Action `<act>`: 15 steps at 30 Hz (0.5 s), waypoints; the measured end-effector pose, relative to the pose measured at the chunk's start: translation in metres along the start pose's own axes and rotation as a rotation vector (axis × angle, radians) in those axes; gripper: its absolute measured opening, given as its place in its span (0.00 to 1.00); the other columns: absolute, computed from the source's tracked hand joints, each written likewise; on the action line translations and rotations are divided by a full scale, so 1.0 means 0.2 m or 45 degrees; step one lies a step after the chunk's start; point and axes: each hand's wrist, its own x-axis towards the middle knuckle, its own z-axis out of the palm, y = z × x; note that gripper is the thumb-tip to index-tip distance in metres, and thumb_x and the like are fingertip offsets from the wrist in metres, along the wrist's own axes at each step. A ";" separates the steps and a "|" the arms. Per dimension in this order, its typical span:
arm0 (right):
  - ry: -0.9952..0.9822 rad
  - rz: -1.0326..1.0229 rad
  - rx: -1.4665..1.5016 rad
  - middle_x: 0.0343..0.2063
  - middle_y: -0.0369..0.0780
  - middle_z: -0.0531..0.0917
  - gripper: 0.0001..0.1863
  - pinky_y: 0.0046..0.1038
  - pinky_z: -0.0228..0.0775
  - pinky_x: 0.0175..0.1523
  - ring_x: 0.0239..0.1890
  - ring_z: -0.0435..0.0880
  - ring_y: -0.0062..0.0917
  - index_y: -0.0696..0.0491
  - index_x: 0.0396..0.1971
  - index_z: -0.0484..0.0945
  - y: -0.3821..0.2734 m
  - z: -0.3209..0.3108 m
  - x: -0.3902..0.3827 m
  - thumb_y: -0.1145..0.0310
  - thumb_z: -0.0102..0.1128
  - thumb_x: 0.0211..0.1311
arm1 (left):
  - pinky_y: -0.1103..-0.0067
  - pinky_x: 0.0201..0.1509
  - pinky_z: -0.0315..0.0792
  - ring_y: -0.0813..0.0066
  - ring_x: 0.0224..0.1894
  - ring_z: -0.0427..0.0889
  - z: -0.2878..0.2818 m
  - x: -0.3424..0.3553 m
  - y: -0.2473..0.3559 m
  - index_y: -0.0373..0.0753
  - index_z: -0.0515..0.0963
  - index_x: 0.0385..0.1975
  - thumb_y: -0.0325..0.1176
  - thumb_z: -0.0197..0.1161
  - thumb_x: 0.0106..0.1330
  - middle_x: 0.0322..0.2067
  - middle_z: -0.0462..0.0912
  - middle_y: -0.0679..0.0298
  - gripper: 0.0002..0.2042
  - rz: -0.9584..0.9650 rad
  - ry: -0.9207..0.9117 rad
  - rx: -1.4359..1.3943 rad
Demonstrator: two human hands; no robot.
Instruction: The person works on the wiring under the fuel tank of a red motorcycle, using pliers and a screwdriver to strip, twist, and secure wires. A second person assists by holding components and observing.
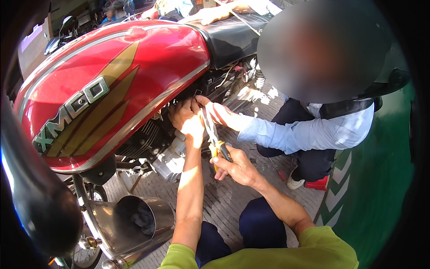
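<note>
My right hand [237,167] grips pliers [216,142] with yellow and black handles. Their long metal jaws point up toward the engine area of a red motorcycle [148,71]. Just below its fuel tank, my left hand [187,120] reaches in among the parts with its fingers curled; what they hold is hidden. Another person's hand [219,112], in a light blue sleeve, reaches in from the right, close beside my left hand and the pliers' jaws. Finned engine parts [145,139] and a grey casing [170,161] show left of my left forearm.
A co-worker in a light blue shirt [309,130] crouches on the right. A shiny metal leg guard [165,217] stands at lower left. Above is the black seat [235,38], with another person's hand [212,14] beyond it. A green panel [380,179] with white arrows borders the right.
</note>
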 end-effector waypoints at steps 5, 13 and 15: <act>-0.035 0.036 -0.026 0.28 0.42 0.76 0.15 0.26 0.79 0.28 0.24 0.83 0.27 0.62 0.41 0.68 0.00 -0.05 -0.01 0.64 0.54 0.67 | 0.63 0.42 0.69 0.54 0.34 0.77 0.02 -0.02 0.03 0.43 0.82 0.25 0.35 0.57 0.57 0.27 0.81 0.58 0.08 -0.055 0.031 -0.059; 0.007 0.032 0.033 0.25 0.38 0.75 0.12 0.24 0.77 0.23 0.19 0.81 0.23 0.61 0.37 0.70 -0.01 0.02 -0.09 0.66 0.53 0.65 | 0.64 0.39 0.70 0.53 0.34 0.77 -0.11 -0.02 0.10 0.42 0.82 0.26 0.35 0.57 0.58 0.27 0.81 0.57 0.08 -0.213 -0.125 -0.176; 0.012 0.022 0.052 0.24 0.38 0.75 0.11 0.24 0.77 0.23 0.19 0.81 0.23 0.61 0.37 0.70 0.01 0.06 -0.10 0.67 0.53 0.65 | 0.64 0.34 0.72 0.50 0.31 0.79 -0.15 -0.02 0.07 0.39 0.83 0.29 0.38 0.58 0.58 0.27 0.80 0.51 0.10 -0.144 -0.168 -0.107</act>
